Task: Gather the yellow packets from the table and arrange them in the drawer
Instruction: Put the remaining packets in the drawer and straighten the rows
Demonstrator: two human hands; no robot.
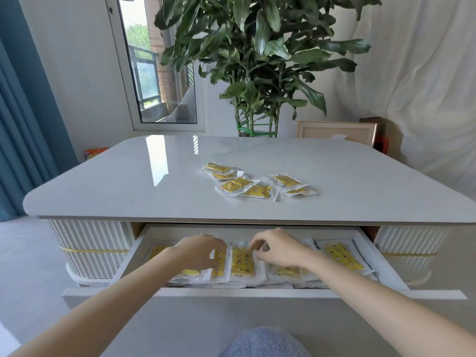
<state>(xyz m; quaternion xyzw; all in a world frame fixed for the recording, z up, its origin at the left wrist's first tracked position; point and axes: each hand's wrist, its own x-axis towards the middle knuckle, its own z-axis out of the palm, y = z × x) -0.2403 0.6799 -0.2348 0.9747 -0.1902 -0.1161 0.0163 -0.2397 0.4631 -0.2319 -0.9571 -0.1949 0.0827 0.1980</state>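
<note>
Several yellow packets [257, 184] lie loose in a small scatter on the glossy white table top [128, 181], right of centre. Below it the drawer [231, 293] stands pulled out, with several yellow packets in rows inside. My left hand [201, 251] reaches into the drawer's middle left, fingers curled down onto a packet there [220, 258]. My right hand [278, 249] is beside it, its fingertips pinching the edge of the middle packet [240, 261]. A further packet [342, 256] lies flat at the drawer's right end.
A large potted plant [257, 60] stands behind the table, with a framed picture [334, 131] leaning to its right. A window [154, 73] and a blue curtain [23, 124] are at the left. My knee in jeans [265, 342] is at the bottom edge.
</note>
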